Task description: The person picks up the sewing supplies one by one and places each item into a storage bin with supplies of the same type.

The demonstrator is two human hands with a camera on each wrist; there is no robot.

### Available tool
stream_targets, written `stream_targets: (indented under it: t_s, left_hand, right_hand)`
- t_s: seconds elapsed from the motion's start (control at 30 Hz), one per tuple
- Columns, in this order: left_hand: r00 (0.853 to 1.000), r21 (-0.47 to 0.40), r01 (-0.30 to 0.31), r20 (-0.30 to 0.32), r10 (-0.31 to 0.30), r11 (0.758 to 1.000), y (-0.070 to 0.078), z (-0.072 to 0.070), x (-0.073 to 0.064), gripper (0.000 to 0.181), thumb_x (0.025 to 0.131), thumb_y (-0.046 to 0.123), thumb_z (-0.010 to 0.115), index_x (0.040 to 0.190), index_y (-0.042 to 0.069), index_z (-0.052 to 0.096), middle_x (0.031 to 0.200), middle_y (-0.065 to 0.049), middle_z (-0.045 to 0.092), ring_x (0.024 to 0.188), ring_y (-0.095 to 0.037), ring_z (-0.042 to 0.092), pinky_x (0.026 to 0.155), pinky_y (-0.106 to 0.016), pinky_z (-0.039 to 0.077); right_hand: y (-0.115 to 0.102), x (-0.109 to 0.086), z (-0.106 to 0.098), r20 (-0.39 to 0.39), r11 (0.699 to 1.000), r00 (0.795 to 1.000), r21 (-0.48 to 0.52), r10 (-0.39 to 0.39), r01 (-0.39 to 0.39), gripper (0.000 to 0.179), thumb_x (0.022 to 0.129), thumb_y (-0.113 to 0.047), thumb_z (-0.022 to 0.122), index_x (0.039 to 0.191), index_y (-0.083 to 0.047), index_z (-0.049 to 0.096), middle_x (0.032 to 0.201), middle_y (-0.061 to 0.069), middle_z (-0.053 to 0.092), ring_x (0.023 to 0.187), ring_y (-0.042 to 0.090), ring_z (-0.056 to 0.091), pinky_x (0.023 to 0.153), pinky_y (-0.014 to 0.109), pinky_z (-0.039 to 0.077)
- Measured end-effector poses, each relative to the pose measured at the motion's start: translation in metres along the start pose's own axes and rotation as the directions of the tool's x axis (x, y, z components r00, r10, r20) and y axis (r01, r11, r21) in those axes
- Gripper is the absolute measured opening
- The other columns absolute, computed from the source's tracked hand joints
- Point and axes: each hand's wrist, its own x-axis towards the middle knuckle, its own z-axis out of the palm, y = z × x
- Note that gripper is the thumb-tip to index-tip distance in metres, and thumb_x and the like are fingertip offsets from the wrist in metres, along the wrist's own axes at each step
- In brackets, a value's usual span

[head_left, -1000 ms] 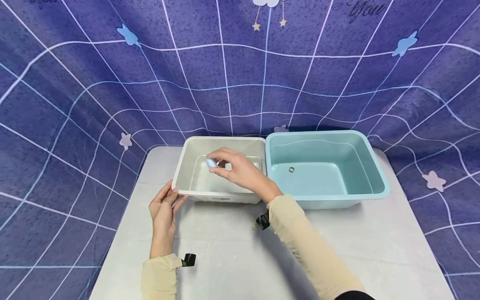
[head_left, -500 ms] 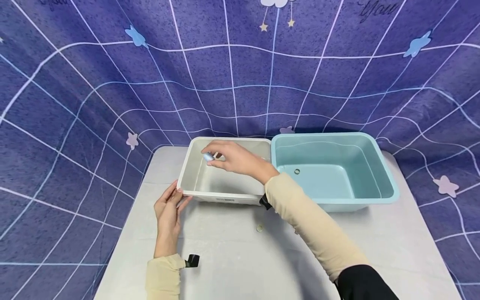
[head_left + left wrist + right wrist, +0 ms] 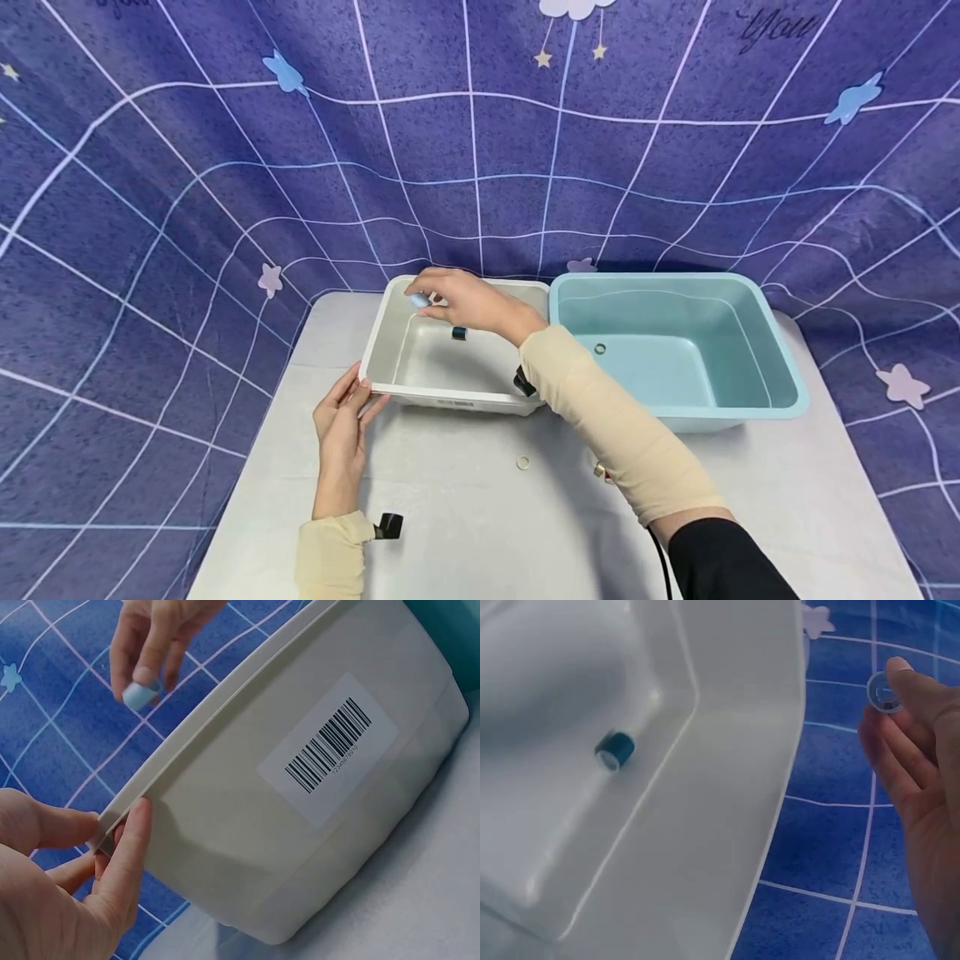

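My right hand [image 3: 468,298] pinches a small light blue cap [image 3: 141,695] between thumb and fingers, above the back left part of a white plastic bin [image 3: 442,390]. In the right wrist view the round end of the cap faces the camera. A dark teal cylinder-like cap [image 3: 615,751] with a pale end lies on the bin's floor. My left hand [image 3: 341,433] holds the front left corner of the bin's rim, fingers against its outer wall.
A teal bin [image 3: 678,412] stands right beside the white one, with a small ring [image 3: 599,349] on its floor. Another ring [image 3: 522,462] and small gold and red pieces [image 3: 602,472] lie on the white-covered table. A blue grid-patterned curtain [image 3: 480,150] hangs behind.
My right hand has moved back and slightly up with the light blue cap, uncovering the dark teal cap in the bin. My left hand keeps its hold on the rim.
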Motion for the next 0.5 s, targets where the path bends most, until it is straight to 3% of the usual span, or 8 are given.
stream_targets:
  t_s: [0.13, 0.27, 0.5]
  left_hand:
    - [1.000, -0.003, -0.007, -0.006, 0.007, 1.000, 0.000, -0.001, 0.000, 0.051, 0.105, 0.005, 0.059, 0.155, 0.003, 0.048, 0.136, -0.012, 0.054, 0.105, -0.014, 0.071, 0.091, -0.025, 0.068]
    - [1.000, 0.002, -0.011, -0.015, 0.011, 1.000, 0.001, 0.000, -0.001, 0.050, 0.105, 0.005, 0.058, 0.154, 0.003, 0.048, 0.138, -0.014, 0.054, 0.107, -0.016, 0.071, 0.091, -0.026, 0.068]
    - [1.000, 0.000, -0.011, -0.016, 0.011, 1.000, 0.001, 0.001, 0.000, 0.049, 0.105, 0.004, 0.058, 0.154, 0.002, 0.049, 0.137, -0.015, 0.053, 0.107, -0.015, 0.071, 0.090, -0.027, 0.068]
  right_hand:
    - [0.006, 0.005, 0.005, 0.064, 0.998, 0.997, -0.060, -0.032, 0.036, 0.034, 0.101, -0.019, 0.070, 0.133, -0.007, 0.069, 0.131, 0.007, 0.068, 0.112, 0.019, 0.066, 0.106, 0.026, 0.058]
    - [0.012, 0.010, 0.014, 0.118, 0.998, 0.992, -0.043, -0.046, 0.051, 0.033, 0.101, -0.014, 0.069, 0.132, -0.005, 0.068, 0.131, 0.009, 0.068, 0.113, 0.020, 0.066, 0.105, 0.024, 0.058]
    - [0.021, 0.021, 0.036, 0.208, 0.996, 0.978, -0.082, -0.030, 0.048, 0.034, 0.096, -0.007, 0.074, 0.129, -0.005, 0.070, 0.131, 0.009, 0.069, 0.119, 0.022, 0.065, 0.109, 0.028, 0.057]
